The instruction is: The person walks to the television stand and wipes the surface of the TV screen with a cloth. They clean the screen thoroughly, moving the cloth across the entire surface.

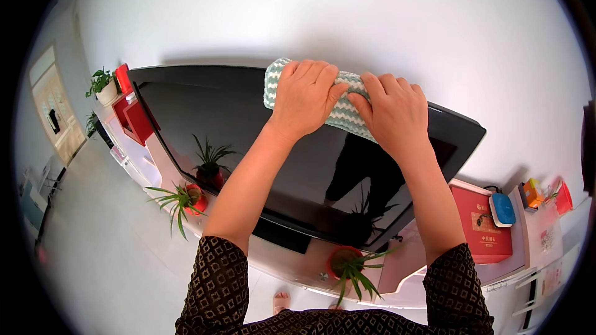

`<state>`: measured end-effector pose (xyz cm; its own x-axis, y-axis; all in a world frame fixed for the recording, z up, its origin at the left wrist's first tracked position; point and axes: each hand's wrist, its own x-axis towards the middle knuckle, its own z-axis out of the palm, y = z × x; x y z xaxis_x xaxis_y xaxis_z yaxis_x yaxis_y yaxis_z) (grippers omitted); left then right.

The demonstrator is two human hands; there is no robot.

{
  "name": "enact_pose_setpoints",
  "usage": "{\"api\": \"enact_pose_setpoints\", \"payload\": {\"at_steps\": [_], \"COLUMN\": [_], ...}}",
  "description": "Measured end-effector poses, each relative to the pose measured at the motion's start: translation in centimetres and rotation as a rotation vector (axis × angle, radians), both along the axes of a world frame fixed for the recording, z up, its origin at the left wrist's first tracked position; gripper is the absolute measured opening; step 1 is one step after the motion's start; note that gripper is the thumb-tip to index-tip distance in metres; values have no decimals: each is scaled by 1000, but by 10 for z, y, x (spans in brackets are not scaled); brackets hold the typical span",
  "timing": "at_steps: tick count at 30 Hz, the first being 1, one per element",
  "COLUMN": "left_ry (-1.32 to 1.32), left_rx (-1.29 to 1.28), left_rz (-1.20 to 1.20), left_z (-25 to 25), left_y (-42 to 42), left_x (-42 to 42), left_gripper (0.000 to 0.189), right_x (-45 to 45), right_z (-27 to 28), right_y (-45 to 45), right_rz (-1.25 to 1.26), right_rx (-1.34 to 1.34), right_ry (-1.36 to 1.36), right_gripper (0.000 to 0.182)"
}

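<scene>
A green-and-white striped cloth (351, 114) lies folded over the top edge of a black flat-screen television (209, 97). My left hand (307, 95) grips the cloth left of the middle of that edge, fingers over the top. To its right, my right hand (396, 107) holds the same cloth, its fingers also bent over the edge. The two thumbs point towards each other with a strip of cloth showing between them. What lies under the palms and behind the edge is hidden. The dark screen reflects plants and legs.
The television stands on a pale cabinet (288, 265) against a white wall (372, 18). Potted spider plants (181, 200) (349, 265) sit before it. A red box (484, 237) with a blue-topped device (503, 209) is at right; a white-potted plant (107, 92) stands at left.
</scene>
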<state>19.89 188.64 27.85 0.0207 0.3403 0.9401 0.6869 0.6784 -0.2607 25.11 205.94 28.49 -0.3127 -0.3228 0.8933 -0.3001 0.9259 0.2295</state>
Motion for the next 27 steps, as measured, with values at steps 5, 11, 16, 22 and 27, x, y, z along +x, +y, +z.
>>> {"api": "enact_pose_setpoints", "payload": {"at_steps": [5,11,16,22,27], "left_ry": [84,85,77,81,178], "left_rx": [71,97,134,161,183], "left_rz": [-9,-59,-63,-27,-11], "left_z": [2,3,1,-2,-2], "left_y": [-50,-98,-118,-123,-121], "left_x": [-30,-50,-57,-59,-69], "left_gripper": [19,10,7,8,16], "right_x": [-17,-39,-47,-48,-52], "right_z": [2,1,0,3,3], "right_y": [-55,-106,-129,-135,-136], "right_rz": [-35,18,-16,-4,-11], "right_rx": [4,-42,-29,11,15], "right_ry": [25,139,138,152,170], "right_gripper": [28,27,26,25,23]}}
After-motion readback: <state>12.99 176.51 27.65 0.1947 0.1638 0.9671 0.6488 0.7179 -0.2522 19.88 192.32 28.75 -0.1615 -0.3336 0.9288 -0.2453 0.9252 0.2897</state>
